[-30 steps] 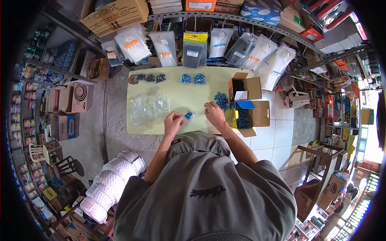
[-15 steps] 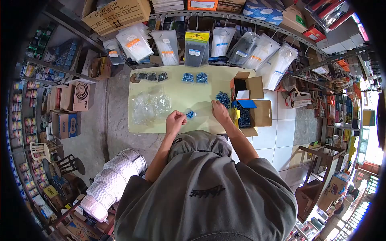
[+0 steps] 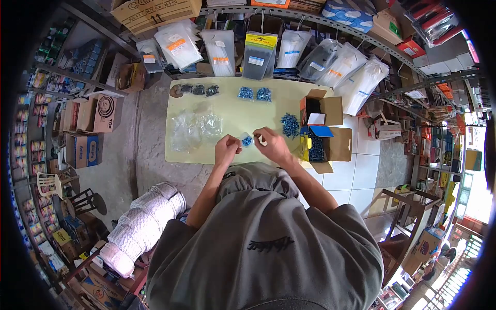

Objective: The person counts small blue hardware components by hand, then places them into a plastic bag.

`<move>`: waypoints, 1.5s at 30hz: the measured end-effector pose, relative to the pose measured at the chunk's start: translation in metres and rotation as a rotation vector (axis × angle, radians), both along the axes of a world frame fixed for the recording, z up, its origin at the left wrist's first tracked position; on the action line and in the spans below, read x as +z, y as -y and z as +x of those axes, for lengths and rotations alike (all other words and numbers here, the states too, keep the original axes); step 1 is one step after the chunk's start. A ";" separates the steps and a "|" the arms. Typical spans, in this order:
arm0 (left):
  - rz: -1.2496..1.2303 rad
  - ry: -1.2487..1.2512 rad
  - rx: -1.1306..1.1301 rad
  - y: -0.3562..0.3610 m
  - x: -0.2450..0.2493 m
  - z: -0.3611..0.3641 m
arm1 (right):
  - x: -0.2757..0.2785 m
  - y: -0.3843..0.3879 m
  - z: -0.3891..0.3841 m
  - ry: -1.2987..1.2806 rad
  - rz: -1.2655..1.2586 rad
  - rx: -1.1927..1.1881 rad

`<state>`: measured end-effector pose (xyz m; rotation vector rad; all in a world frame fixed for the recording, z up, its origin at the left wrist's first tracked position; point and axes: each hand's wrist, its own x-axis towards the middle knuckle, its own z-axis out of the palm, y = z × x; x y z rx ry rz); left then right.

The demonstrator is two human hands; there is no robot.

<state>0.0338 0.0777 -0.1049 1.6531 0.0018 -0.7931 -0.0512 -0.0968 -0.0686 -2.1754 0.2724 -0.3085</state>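
Observation:
A small clear bag with blue pieces (image 3: 247, 140) is between my hands near the table's front edge. My left hand (image 3: 228, 150) pinches the bag's left side. Just right of the bag is my right hand (image 3: 271, 144), fingers curled; whether it holds anything is too small to tell. A loose pile of blue pieces (image 3: 290, 125) lies to its right, beside an open box of blue pieces (image 3: 316, 148). Two filled bags of blue pieces (image 3: 254, 93) lie at the back of the table (image 3: 232, 111).
Clear empty bags (image 3: 196, 129) lie at the table's left, with bags of dark pieces (image 3: 198, 90) behind them. Another open carton (image 3: 330, 111) stands at the back right. Packs of cable ties (image 3: 257, 57) hang beyond the table. A large rope roll (image 3: 147, 222) is at lower left.
My right hand has moved left from beside the loose blue pile to the small bag. The whole view has shifted slightly.

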 end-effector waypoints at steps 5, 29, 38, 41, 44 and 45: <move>0.058 -0.027 -0.011 0.002 0.005 0.000 | 0.007 -0.020 -0.001 0.063 -0.084 0.099; -0.009 -0.020 -0.002 0.002 0.002 -0.002 | -0.126 0.080 -0.035 -0.359 -0.507 -0.085; 0.020 -0.013 -0.011 0.003 0.000 -0.001 | -0.029 0.038 -0.010 -0.154 -0.207 -0.165; 0.004 -0.021 -0.018 0.002 -0.002 0.000 | -0.003 0.009 -0.004 -0.074 0.078 -0.066; -0.015 -0.023 -0.018 0.003 -0.002 -0.001 | 0.000 -0.007 -0.003 0.000 0.171 0.060; -0.015 -0.019 -0.015 0.003 -0.002 -0.001 | -0.002 -0.010 -0.003 -0.001 0.162 0.065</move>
